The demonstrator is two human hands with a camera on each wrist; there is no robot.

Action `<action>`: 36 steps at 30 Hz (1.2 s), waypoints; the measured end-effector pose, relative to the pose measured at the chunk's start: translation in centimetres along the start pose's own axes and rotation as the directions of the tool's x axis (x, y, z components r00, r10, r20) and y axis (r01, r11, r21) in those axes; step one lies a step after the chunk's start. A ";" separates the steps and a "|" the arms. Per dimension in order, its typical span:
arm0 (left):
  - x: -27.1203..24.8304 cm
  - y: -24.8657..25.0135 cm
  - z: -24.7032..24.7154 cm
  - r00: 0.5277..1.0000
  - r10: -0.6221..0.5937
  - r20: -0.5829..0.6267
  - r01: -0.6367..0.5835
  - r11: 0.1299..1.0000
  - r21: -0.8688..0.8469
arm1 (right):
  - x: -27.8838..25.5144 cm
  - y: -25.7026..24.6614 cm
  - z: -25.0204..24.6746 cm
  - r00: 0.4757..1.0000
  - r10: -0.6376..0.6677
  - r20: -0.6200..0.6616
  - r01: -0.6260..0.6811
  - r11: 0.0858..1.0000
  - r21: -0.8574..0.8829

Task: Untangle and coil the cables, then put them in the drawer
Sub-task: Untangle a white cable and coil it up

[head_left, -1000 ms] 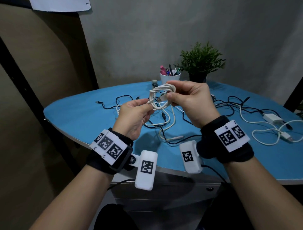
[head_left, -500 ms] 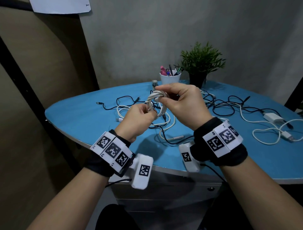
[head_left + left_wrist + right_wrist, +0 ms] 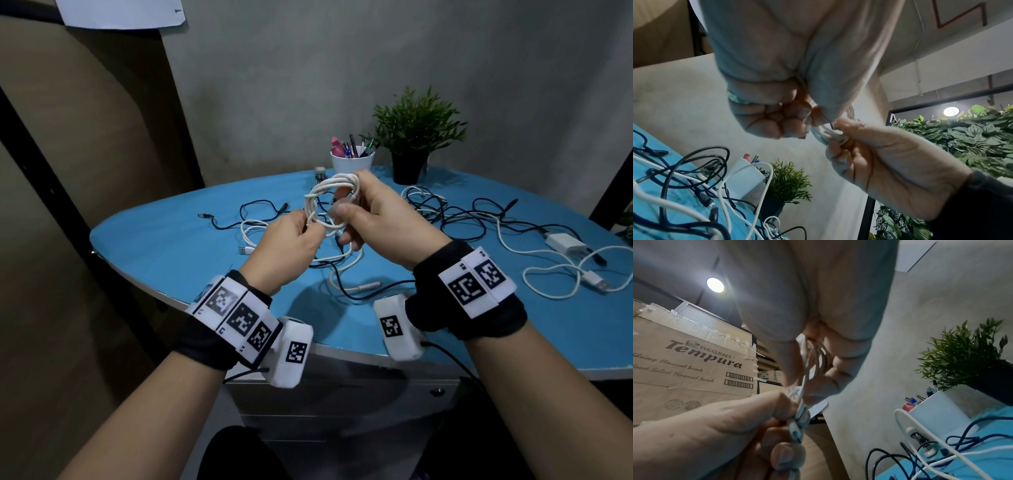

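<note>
I have the coiled white cable (image 3: 330,205) up in the air above the blue table (image 3: 154,246), my right hand (image 3: 373,219) curled round the loops and my left hand (image 3: 291,246) pinching the coil's near side, where I judge the loose end is being tucked. That puts me at finishing the first coil; next it must go into the drawer (image 3: 342,401) below the tabletop, which looks closed, so one hand has to let go without the loops springing loose, while the other cables (image 3: 455,222) lie tangled on the table.
</note>
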State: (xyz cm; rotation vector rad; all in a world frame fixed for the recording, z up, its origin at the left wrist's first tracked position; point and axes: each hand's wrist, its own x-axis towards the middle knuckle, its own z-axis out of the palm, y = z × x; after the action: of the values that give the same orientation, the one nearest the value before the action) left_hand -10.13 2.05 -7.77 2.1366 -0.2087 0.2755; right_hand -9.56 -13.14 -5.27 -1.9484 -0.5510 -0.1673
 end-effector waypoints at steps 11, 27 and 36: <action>-0.3 0.1 -0.2 0.997 0.031 0.068 -0.024 0.995 -0.095 | 0.1 0.5 -0.5 0.990 0.045 -0.131 -0.054 0.997 -0.059; -1.0 -0.4 -0.3 0.950 0.113 0.290 0.059 0.850 -0.524 | -0.2 0.5 -1.8 0.985 0.173 -0.001 -0.169 0.968 0.186; -0.5 -0.6 -1.2 0.940 0.146 0.308 0.076 0.792 -0.606 | -0.5 -0.4 -2.3 0.960 0.209 0.185 -0.271 0.855 0.441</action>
State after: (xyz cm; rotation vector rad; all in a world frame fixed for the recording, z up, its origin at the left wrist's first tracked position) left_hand -10.63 3.47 -7.77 1.5098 -0.4738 -0.1427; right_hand -9.84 -15.22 -4.10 -1.5430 -0.3806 0.2380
